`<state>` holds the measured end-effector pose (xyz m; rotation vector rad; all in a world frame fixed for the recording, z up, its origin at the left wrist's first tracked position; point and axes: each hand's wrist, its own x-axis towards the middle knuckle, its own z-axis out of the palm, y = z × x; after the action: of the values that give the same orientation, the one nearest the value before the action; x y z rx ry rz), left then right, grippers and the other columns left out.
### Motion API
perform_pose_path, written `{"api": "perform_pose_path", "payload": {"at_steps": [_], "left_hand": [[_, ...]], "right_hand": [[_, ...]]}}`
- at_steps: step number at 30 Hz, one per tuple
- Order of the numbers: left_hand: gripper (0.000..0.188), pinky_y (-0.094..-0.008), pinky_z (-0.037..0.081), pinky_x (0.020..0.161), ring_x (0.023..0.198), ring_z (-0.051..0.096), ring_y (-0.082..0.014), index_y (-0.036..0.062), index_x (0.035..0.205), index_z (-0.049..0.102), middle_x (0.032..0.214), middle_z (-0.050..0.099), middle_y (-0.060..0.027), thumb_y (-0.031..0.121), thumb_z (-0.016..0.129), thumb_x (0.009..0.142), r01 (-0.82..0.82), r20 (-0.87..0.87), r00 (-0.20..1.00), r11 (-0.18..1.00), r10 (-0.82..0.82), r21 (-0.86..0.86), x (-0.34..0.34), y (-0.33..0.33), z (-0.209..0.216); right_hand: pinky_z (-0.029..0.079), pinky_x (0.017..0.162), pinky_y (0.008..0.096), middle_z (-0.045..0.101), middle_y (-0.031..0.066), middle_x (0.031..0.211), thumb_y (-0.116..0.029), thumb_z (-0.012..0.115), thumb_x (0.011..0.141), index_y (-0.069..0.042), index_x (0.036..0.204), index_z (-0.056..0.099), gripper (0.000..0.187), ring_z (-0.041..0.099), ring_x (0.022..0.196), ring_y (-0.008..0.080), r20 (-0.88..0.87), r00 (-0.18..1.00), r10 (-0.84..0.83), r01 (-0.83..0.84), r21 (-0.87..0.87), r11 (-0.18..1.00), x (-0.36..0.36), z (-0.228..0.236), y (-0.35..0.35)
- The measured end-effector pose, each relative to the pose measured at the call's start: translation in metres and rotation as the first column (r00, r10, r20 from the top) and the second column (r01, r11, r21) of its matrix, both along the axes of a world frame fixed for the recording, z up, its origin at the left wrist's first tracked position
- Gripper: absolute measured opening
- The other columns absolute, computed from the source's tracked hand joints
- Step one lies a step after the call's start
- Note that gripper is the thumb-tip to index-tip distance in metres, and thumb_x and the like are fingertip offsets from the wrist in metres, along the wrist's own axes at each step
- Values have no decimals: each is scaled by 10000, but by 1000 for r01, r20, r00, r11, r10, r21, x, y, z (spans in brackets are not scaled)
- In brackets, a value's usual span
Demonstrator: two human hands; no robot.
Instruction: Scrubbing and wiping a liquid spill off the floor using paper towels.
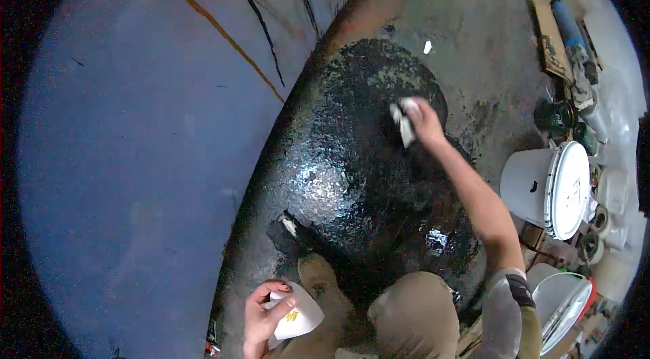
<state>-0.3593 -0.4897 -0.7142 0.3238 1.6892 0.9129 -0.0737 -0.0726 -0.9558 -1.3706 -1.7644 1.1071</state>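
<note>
White wad (407, 131) in right hand (426, 124), white object (303, 313) in left hand (263, 313)

A: Upper body?
B: Right sleeve (502, 322): short, ending near the elbow. Mostly grey, dark patch by the hem, olive panel at the outer edge.
A: Right forearm (474, 200)?
B: Bare below the sleeve.
A: Legs?
B: Trousers (416, 318), khaki-brown, creased.
A: Footwear?
B: Dark shoe (283, 238) on the left foot, pale patch on it; finer detail lost in shadow.
A: Hands?
B: Left hand (265, 311) bare, dark smudge at a fingertip. Right hand (426, 123) bare too, slightly blurred.
</note>
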Motion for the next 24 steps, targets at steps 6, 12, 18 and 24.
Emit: {"api": "perform_pose_path", "payload": {"at_steps": [6, 12, 18, 24], "left_hand": [[263, -285, 510, 819, 915, 638, -131, 7, 1021, 675, 999, 698, -64, 21, 807, 794, -42, -11, 999, 999, 42, -32, 4, -9, 5], [266, -281, 508, 816, 905, 641, -124, 12, 1015, 679, 977, 706, -61, 24, 815, 787, -82, 3, 997, 994, 83, -72, -3, -14, 7], [266, -290, 503, 844, 926, 642, -137, 16, 1012, 676, 1002, 697, -49, 13, 809, 781, -66, 8, 998, 993, 67, -99, -2, -14, 0], [279, -290, 498, 859, 941, 639, -135, 18, 1024, 673, 1014, 696, -50, 15, 808, 779, -34, 22, 999, 986, 38, -162, 7, 4, 2]], "right_hand": [[505, 814, 435, 665, 136, 943, -200, 728, 835, -53, 928, 728, 173, 625, 937, 342, 311, 937, -157, -3, 458, 889, -40, 4, 48], [507, 728, 445, 618, 163, 912, -162, 722, 844, -34, 935, 703, 157, 624, 816, 373, 410, 864, -292, 68, 480, 875, 31, -43, 3], [523, 818, 435, 642, 175, 1038, -274, 718, 865, -70, 1207, 619, 410, 646, 920, 337, 392, 831, -395, 270, 335, 903, 27, -22, -7], [500, 830, 606, 316, 467, 1352, -669, 732, 747, -105, 1283, 545, 800, 476, 1138, 578, 720, 643, -261, 206, 166, 964, -54, -19, 2]]}}
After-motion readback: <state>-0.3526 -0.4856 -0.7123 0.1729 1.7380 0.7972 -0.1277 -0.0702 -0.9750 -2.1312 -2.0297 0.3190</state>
